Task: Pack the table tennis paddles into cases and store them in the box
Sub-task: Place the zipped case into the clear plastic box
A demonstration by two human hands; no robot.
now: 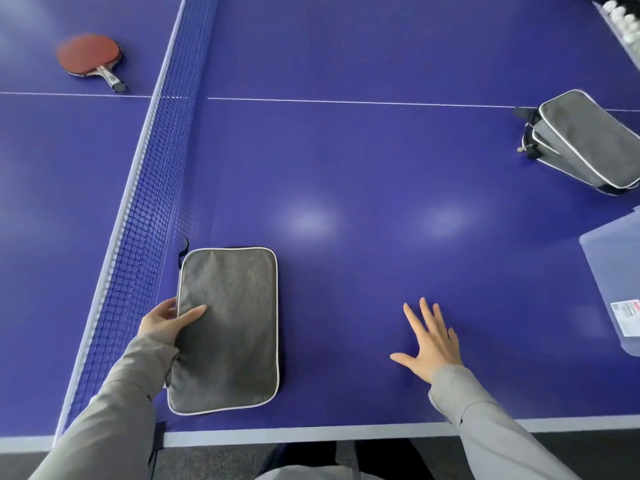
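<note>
A grey fabric paddle case (235, 327) with pale piping lies flat near the table's front edge, just right of the net. My left hand (166, 320) grips its left edge, thumb on top. My right hand (433, 341) hovers flat over the bare blue surface to the right, fingers spread, holding nothing. A red paddle (90, 57) with a dark-tipped handle lies beyond the net at the far left. Two more grey cases (588, 140) are stacked at the far right. The translucent box (613, 278) shows at the right edge.
The blue net (152, 188) runs diagonally from the top centre to the front left. A rack of white balls (623, 26) sits at the top right corner. The table's white front edge (311, 433) is close to my body.
</note>
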